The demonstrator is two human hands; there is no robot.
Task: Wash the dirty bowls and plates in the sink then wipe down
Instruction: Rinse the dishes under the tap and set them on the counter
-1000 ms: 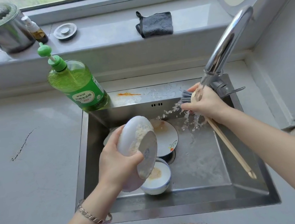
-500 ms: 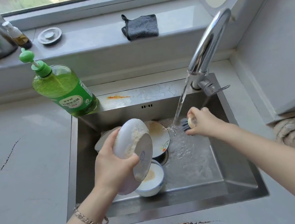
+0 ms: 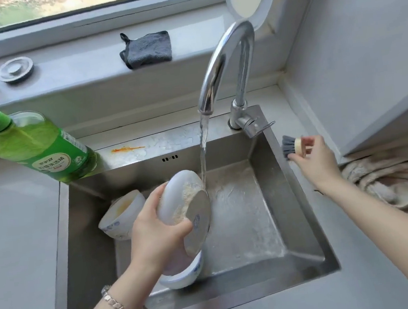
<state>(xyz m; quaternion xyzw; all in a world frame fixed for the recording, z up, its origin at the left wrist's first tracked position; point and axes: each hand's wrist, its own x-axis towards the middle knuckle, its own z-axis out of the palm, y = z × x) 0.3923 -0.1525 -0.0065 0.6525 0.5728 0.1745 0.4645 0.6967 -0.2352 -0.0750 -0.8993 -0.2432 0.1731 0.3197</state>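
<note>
My left hand (image 3: pixel 156 232) grips a white bowl (image 3: pixel 185 197) tilted on its side, its underside smeared with foam, over the steel sink (image 3: pixel 306 219). Water from the tap (image 3: pixel 225 67) runs down right at the bowl's upper edge. A second bowl (image 3: pixel 122 213) with yellow residue leans at the sink's left. Another blue-patterned bowl (image 3: pixel 184 276) lies under my hand. My right hand (image 3: pixel 314 158) holds a dish brush (image 3: pixel 290 146) with grey bristles over the sink's right rim, by the tap lever.
A green dish soap bottle (image 3: pixel 40 148) stands at the sink's back left corner. On the window sill lie a grey cloth (image 3: pixel 149 49) and a sink plug (image 3: pixel 15 69). A beige towel (image 3: pixel 394 182) is bunched on the counter at the right.
My right hand has drawn the brush out of the water stream, up and right to the sink's rim. My left hand has shifted the bowl right, under the stream. The view has shifted.
</note>
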